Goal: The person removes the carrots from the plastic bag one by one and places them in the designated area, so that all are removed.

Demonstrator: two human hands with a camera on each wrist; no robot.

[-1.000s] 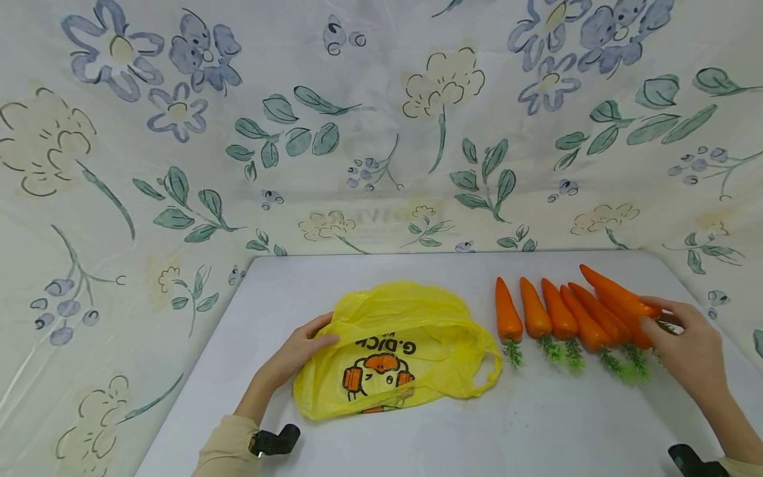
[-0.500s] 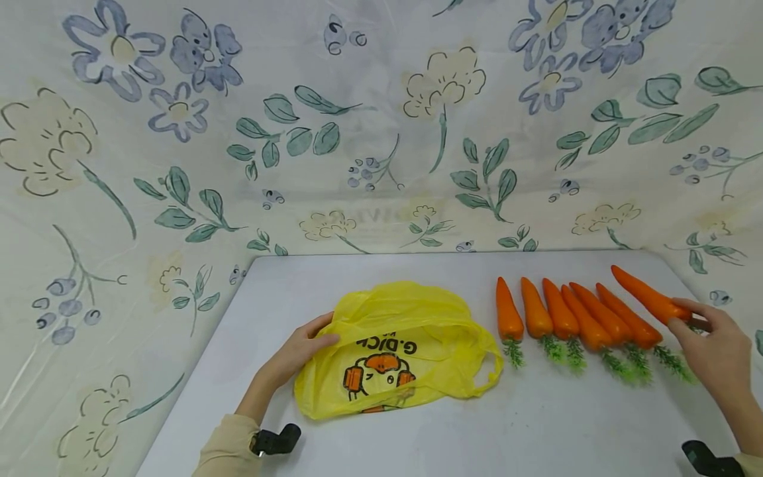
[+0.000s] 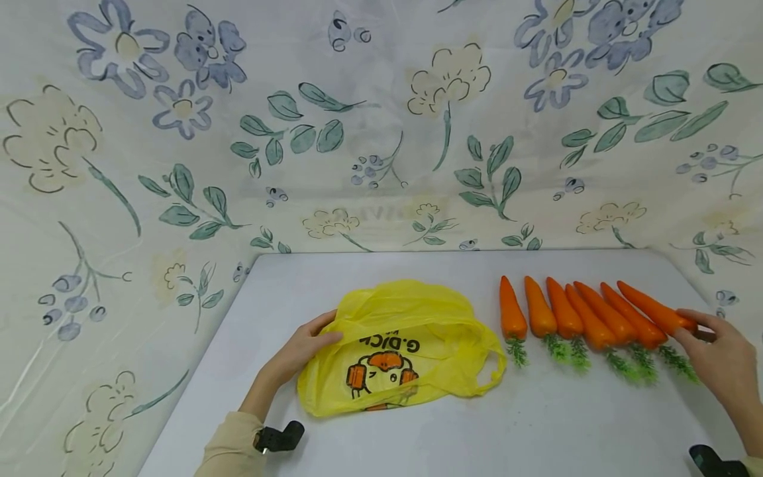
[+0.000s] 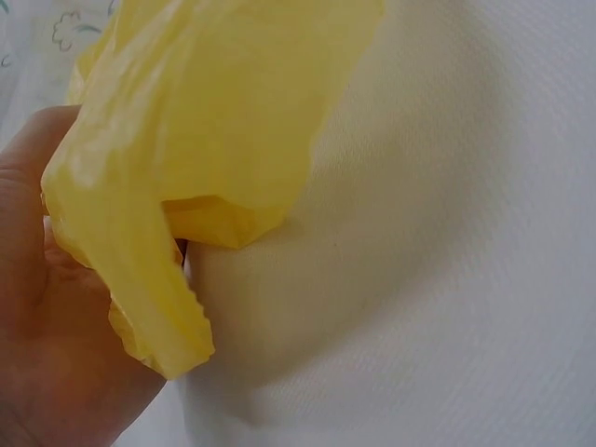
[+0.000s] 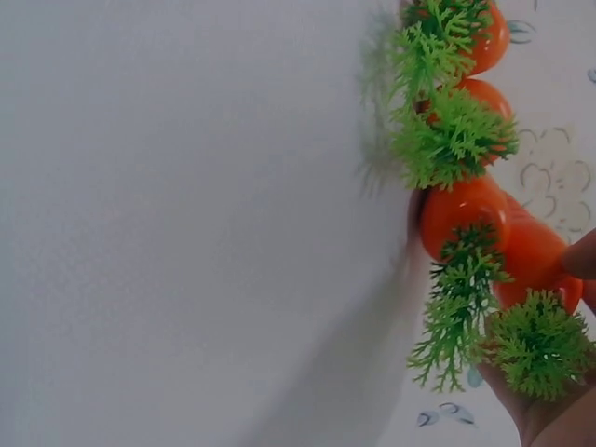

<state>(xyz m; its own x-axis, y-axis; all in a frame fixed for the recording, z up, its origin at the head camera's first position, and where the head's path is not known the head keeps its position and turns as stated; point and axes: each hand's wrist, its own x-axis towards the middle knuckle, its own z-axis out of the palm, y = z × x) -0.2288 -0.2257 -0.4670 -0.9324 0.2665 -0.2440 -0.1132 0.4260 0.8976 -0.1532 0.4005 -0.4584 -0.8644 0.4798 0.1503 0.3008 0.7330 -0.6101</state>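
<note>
A yellow plastic bag (image 3: 381, 361) with a printed cartoon face lies on the white table, its handle loop toward the right. My left hand (image 3: 296, 349) holds the bag's left edge between thumb and fingers; in the left wrist view the yellow plastic (image 4: 233, 102) hides part of the fingers. At the right end of the row, my right hand (image 3: 724, 358) grips an orange toy carrot (image 3: 650, 306) by its thick end. In the right wrist view its green leafy top (image 5: 540, 345) hangs beside the neighbouring carrot (image 5: 464, 219).
Several more carrots (image 3: 539, 308) lie side by side to the right of the bag, tips toward the back and leaves toward the front. Behind the white table (image 3: 477, 444) stands a flower-patterned cloth (image 3: 369, 132).
My right hand has carried the carrot rightward off its neighbour, then lowered it to the right end of the row. My left hand and the bag have stayed in place.
</note>
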